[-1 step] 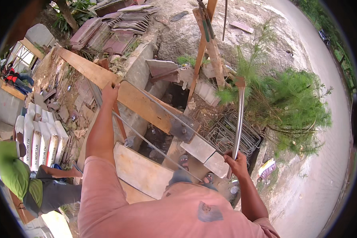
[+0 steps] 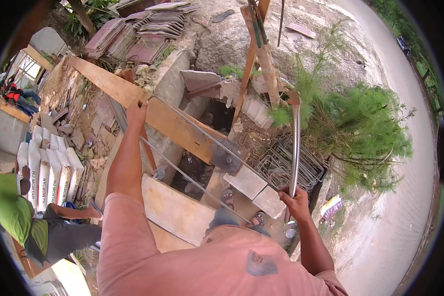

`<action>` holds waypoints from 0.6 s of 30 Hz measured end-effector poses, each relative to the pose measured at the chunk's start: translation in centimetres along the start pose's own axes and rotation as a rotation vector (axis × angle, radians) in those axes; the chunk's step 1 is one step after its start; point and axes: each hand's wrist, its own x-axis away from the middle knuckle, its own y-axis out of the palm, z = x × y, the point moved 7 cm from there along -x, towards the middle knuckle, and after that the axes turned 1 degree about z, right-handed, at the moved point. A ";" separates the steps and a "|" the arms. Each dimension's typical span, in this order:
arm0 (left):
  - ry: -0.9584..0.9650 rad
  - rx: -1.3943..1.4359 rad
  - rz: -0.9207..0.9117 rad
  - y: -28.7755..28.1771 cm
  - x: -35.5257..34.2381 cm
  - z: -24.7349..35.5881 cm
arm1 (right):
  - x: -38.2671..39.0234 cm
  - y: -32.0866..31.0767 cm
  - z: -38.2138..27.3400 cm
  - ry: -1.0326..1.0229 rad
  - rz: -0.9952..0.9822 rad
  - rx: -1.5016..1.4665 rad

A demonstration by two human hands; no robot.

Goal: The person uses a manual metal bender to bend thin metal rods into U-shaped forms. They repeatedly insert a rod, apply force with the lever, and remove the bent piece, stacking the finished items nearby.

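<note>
My left hand is closed on a thin metal rod beside a long wooden plank. The rod slants across the plank toward its near right end, where a dark metal plate with a bolt-like stub is fixed. Another thin rod length runs below the plank from my left wrist toward my feet; whether the two lengths join is hidden. My right hand is wrapped round the lower part of a shiny metal bar, held nearly upright with its brownish head at the top.
Bent metal frames are piled beyond the plate, near a feathery green bush. Concrete blocks lie by my feet. Crossed wooden posts stand ahead. At left are mortar bags, a person in green and stacked roof tiles.
The top of the metal bar in my right hand has tipped slightly to the left. Both hands keep their grip.
</note>
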 end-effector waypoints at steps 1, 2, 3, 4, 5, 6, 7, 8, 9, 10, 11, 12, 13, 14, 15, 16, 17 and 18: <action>-0.038 0.019 -0.023 0.7 -0.5 0.1 | -0.5 0.0 -1.6 0.033 -0.041 0.041; -0.074 0.034 -0.045 1.1 -0.6 0.0 | 0.0 -0.3 -2.2 0.050 -0.031 0.061; -0.071 0.013 -0.068 1.7 -0.1 0.3 | 0.4 -0.5 -2.6 0.067 -0.023 0.082; -0.063 -0.006 -0.078 2.0 -0.2 0.8 | 0.4 -0.5 -3.3 0.070 -0.014 0.099; -0.057 -0.035 -0.077 1.5 -0.2 1.0 | 0.6 -0.5 -3.5 0.062 0.000 0.064; -0.054 -0.073 -0.079 1.5 0.1 1.2 | 0.9 -0.7 -3.7 0.083 0.006 0.073; -0.046 -0.109 -0.078 1.7 0.1 1.6 | 1.2 -0.7 -3.9 0.071 0.007 0.065; -0.038 -0.142 -0.080 2.0 0.0 1.7 | 1.3 -0.8 -4.0 0.062 0.011 0.059; -0.078 -0.168 -0.077 1.9 0.0 1.2 | 1.3 -0.6 -4.2 0.052 0.007 0.062; -0.114 -0.185 -0.086 2.4 0.3 1.0 | 1.3 -0.4 -4.2 0.064 0.004 0.058; -0.150 -0.201 -0.095 2.8 0.5 0.8 | 1.3 -0.1 -4.2 0.077 0.001 0.053; -0.171 -0.228 -0.094 3.0 0.4 0.6 | 1.2 0.2 -4.2 0.090 -0.002 0.049; -0.194 -0.257 -0.102 3.1 0.6 0.6 | 0.9 0.3 -4.3 0.088 -0.028 0.105; -0.216 -0.286 -0.109 3.1 0.8 0.8 | 0.8 0.6 -4.2 0.098 -0.028 0.088; -0.201 -0.332 -0.099 2.9 0.7 1.4 | 0.6 1.0 -4.0 0.108 -0.029 0.071; -0.189 -0.380 -0.089 2.5 0.6 2.1 | 0.5 1.4 -3.9 0.118 -0.032 0.057; -0.176 -0.427 -0.076 2.3 0.3 2.6 | 0.3 1.7 -3.7 0.129 -0.037 0.040; -0.183 -0.399 -0.057 2.3 -0.1 2.5 | 0.1 2.1 -3.5 0.139 -0.041 0.024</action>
